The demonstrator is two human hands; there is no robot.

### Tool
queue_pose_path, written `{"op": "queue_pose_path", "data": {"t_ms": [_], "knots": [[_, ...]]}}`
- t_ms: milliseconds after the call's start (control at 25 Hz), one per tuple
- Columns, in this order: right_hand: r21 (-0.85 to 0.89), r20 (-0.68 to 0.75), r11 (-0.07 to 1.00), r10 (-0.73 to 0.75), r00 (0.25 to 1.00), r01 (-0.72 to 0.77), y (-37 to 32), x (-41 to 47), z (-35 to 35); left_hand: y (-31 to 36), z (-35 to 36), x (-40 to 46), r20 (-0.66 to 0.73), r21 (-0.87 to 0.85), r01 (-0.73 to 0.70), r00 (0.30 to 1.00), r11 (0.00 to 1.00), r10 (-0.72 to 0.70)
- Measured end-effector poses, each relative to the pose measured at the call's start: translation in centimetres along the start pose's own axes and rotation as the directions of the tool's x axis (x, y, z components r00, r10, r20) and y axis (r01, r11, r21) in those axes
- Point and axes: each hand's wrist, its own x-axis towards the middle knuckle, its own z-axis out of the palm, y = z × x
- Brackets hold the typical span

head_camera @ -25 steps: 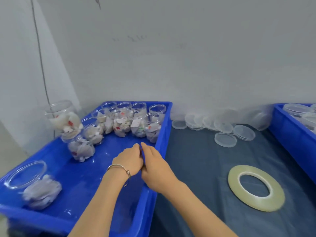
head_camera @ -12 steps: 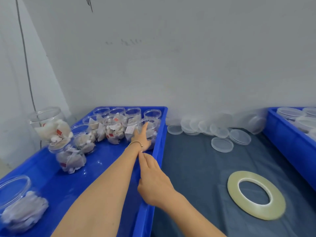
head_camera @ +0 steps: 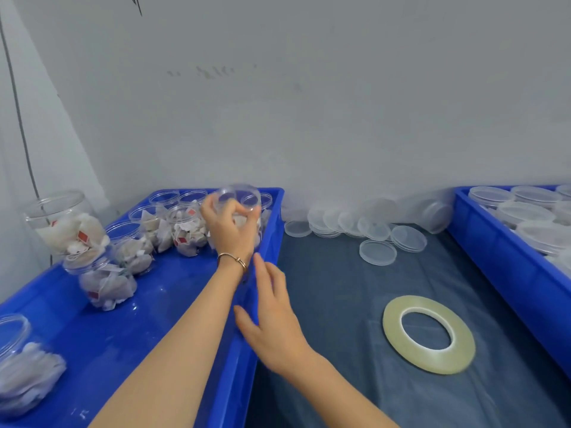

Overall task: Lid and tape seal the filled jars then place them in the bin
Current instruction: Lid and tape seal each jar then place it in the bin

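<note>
My left hand (head_camera: 230,230) grips a clear filled jar (head_camera: 239,200) by its rim, lifted at the far right corner of the left blue bin (head_camera: 234,350). Several more open jars of white sachets (head_camera: 185,227) stand along the bin's far end and left side. My right hand (head_camera: 272,316) is open, fingers straight, resting against the bin's right wall. A roll of clear tape (head_camera: 428,333) lies flat on the dark table cover. Loose clear lids (head_camera: 377,251) are scattered near the wall.
A second blue bin (head_camera: 506,261) on the right holds several lidded jars (head_camera: 525,211). One jar (head_camera: 24,366) lies at the near left of the left bin. The grey wall stands close behind.
My left hand has closed round a jar at the bin's far right and lifted it. My right hand stays at the bin's wall, fingers now spread.
</note>
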Motion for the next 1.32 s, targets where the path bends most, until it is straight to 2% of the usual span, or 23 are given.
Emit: {"op": "queue_pose_path", "data": {"t_ms": [120, 240, 320, 400, 560, 600, 640, 720, 840, 960, 1080, 1200, 1320], "knots": [[0.110, -0.234, 0.992, 0.084, 0.969, -0.060, 2.7, -0.7, -3.4, 4.8, 1.4, -0.7, -0.049, -0.116, -0.139, 0.990, 0.983, 0.134], [-0.085, -0.338, 0.967, 0.201, 0.920, -0.242, 6.3, -0.9, -7.7, 7.8, 4.1, -5.4, 0.030, -0.219, -0.086, 0.995, 0.972, 0.094], [-0.300, -0.312, 0.883, 0.265, 0.912, -0.360, 9.3, -1.5, -10.1, 7.5, 5.7, -10.2, 0.115, -0.253, 0.002, 0.993, 0.967, 0.028], [-0.411, -0.255, 0.822, 0.312, 0.915, -0.395, 12.1, -2.2, -12.0, 6.0, 6.0, -14.9, 0.229, -0.282, 0.081, 0.973, 0.956, -0.015], [-0.433, -0.175, 0.783, 0.413, 0.894, -0.447, 15.7, -2.0, -14.3, 2.4, 5.6, -19.0, 0.308, -0.324, 0.075, 0.951, 0.943, 0.030], [-0.427, -0.180, 0.779, 0.423, 0.888, -0.458, 16.2, -1.6, -14.6, 1.8, 5.7, -19.1, 0.331, -0.346, 0.115, 0.944, 0.931, 0.006], [-0.437, -0.180, 0.773, 0.426, 0.887, -0.460, 16.6, -1.1, -14.8, 1.5, 5.8, -19.0, 0.385, -0.366, 0.199, 0.922, 0.909, -0.047], [-0.490, -0.152, 0.743, 0.443, 0.883, -0.457, 17.3, -0.1, -15.3, 0.5, 6.0, -18.9, 0.541, -0.357, 0.376, 0.829, 0.855, -0.139], [-0.537, -0.141, 0.667, 0.534, 0.834, -0.517, 18.1, 1.1, -16.3, -0.9, 5.8, -19.6, 0.672, -0.251, 0.387, 0.730, 0.887, -0.128], [-0.551, -0.102, 0.625, 0.607, 0.788, -0.552, 18.6, 2.1, -17.3, -1.8, 6.0, -19.8, 0.704, -0.226, 0.422, 0.694, 0.878, -0.152], [-0.650, -0.041, 0.557, 0.653, 0.756, -0.517, 18.6, 2.4, -17.6, -1.6, 6.0, -19.7, 0.700, -0.227, 0.442, 0.694, 0.868, -0.170], [-0.774, -0.090, 0.445, 0.627, 0.774, -0.451, 17.9, 1.7, -17.4, -1.7, 6.0, -19.8, 0.691, -0.221, 0.441, 0.700, 0.870, -0.179], [-0.813, -0.154, 0.365, 0.617, 0.772, -0.454, 16.5, 0.5, -17.2, -1.6, 5.9, -19.8, 0.692, -0.220, 0.444, 0.698, 0.869, -0.182]]}}
